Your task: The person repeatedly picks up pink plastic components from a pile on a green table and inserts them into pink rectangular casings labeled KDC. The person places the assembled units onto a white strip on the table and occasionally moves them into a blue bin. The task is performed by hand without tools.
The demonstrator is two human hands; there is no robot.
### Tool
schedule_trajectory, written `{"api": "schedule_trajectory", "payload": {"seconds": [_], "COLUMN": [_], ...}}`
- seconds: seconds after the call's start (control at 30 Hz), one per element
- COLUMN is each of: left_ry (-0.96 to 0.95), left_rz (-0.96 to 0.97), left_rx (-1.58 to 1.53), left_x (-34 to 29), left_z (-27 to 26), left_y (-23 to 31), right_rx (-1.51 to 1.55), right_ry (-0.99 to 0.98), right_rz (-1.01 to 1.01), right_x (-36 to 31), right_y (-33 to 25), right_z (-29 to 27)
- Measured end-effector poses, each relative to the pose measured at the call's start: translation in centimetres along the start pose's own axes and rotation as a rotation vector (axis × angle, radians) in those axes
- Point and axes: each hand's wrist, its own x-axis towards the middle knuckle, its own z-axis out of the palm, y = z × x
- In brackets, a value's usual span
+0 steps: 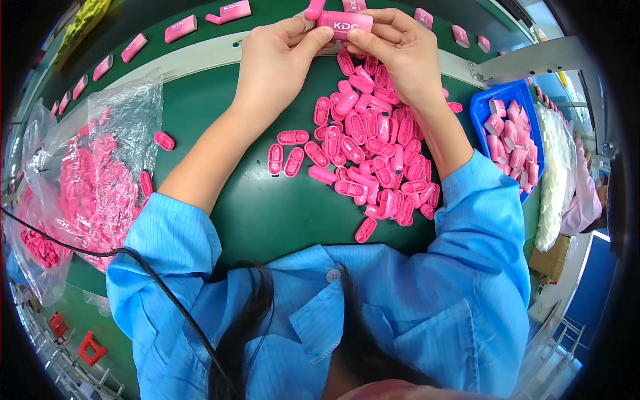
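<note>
Left hand (277,63) & right hand (400,57) are both pinching one pink rectangular plastic case (344,24) above the green work mat (267,213). A big pile of loose pink oval plastic caps (370,157) is waiting; finished pink cases are lying along the belt (200,63), so approx. midway.

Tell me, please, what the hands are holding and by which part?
Both the left hand and right hand pinch one pink plastic case, fingertips gripping its two ends.

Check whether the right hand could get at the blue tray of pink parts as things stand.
Probably yes, though not freely: the right hand is busy gripping a pink casing together with the left hand. The blue tray sits open just right of that forearm, with nothing between.
</note>
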Motion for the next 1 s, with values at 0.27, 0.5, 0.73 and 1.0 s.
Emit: {"api": "schedule_trajectory", "payload": {"seconds": [0.27,0.5,0.73,1.0], "left_ry": [-0.111,-0.142,-0.091,0.019], "left_rz": [-0.147,-0.238,0.092,0.316], "left_rx": [-0.187,-0.013,0.282,0.650], "left_x": [1.0,0.3,0.3,0.7], "left_z": [-1.3,-1.5,-1.2,-2.0], "left_y": [0.2,0.7,1.4,2.6], "right_rx": [0.085,0.045,-0.124,-0.351], "right_ry": [-0.090,-0.087,0.022,-0.069], "right_rz": [0.099,0.095,-0.033,-0.321], "right_x": [0.2,-0.1,-0.5,0.6], "right_y": [-1.0,-1.0,-0.6,-2.1], "right_z": [-0.7,-0.3,1.1,1.6]}}
